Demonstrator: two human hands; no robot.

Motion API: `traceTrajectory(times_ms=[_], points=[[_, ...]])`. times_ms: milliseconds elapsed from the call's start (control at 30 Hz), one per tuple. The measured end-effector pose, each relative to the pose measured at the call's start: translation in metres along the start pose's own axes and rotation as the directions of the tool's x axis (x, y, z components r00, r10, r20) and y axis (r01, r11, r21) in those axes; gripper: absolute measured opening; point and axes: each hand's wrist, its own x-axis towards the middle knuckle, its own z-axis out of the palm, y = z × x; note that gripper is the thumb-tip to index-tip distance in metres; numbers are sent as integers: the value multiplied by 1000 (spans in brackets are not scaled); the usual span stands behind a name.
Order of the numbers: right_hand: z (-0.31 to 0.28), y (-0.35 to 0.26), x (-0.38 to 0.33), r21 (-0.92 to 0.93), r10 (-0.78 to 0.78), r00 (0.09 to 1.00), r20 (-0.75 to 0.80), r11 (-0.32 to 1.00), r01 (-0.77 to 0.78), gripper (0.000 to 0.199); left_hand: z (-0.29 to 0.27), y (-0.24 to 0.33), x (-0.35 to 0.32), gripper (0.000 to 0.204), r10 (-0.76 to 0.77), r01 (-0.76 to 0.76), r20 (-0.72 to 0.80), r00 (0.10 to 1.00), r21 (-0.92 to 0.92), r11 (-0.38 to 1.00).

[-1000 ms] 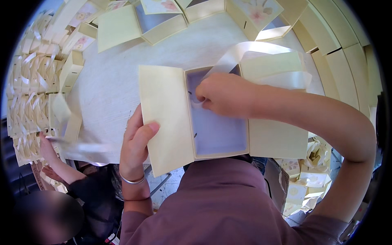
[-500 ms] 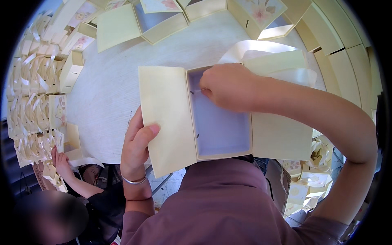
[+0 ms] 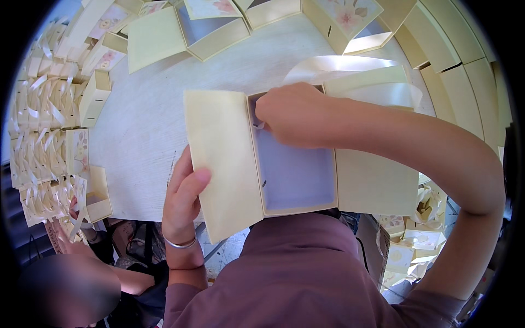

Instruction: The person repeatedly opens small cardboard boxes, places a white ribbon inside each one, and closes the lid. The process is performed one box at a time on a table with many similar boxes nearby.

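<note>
Box lies open at the surface's near edge, middle, flaps spread left and right. Left hand: grip closed on left flap, thumb on top. Right hand: inside, far left corner, grip narrow, pinching ribbon; fingertips partly hidden. White band arches beyond right flap. More boxes far side.

The box is cream, lavender inside; the ribbon, white.
</note>
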Motion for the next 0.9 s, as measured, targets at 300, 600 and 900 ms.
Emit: traceTrajectory(times_ms=[300, 600, 900], points=[[-1, -2, 3, 35, 60, 991, 121, 997, -65, 21, -18, -18, 14, 48, -77, 92, 102, 992, -148, 985], [2, 2, 9, 50, 6, 996, 88, 999, -11, 18, -11, -29, 46, 31, 180, -226, 141, 974, 493, 840], [15, 15, 13, 129, -26, 999, 34, 991, 21, 18, -7, -26, 58, 21, 335, -475, 337, 880, 601, 643]])
